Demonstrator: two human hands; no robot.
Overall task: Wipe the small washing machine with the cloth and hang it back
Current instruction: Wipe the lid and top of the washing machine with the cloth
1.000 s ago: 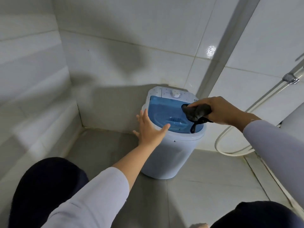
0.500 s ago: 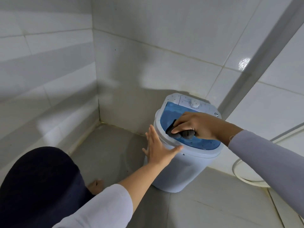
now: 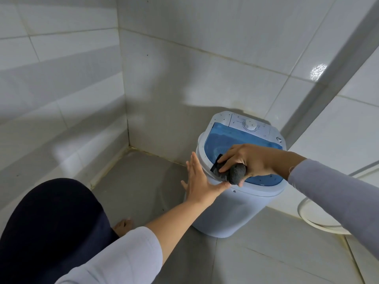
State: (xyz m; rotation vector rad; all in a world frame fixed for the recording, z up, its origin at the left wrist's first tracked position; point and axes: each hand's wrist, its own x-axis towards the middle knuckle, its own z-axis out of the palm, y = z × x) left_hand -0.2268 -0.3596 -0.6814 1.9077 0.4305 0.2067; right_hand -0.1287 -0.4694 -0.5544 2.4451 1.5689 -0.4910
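Left grip [image 3: 200, 179] flat, splayed; right grip [image 3: 249, 160] seemingly curled tight.

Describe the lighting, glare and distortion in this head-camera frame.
Head view: soft, dim light; a bright specular glare spot on the upper right wall tile; a broad shadow falls on the wall behind the washing machine; wide-angle lens bends the tile lines; the right hand and cloth stay reasonably sharp.

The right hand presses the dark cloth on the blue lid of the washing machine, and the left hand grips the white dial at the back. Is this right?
Not quite. The head view shows the left hand flat and open against the washing machine at its near side, far from the white dial. The right hand does press the dark cloth on the blue lid.
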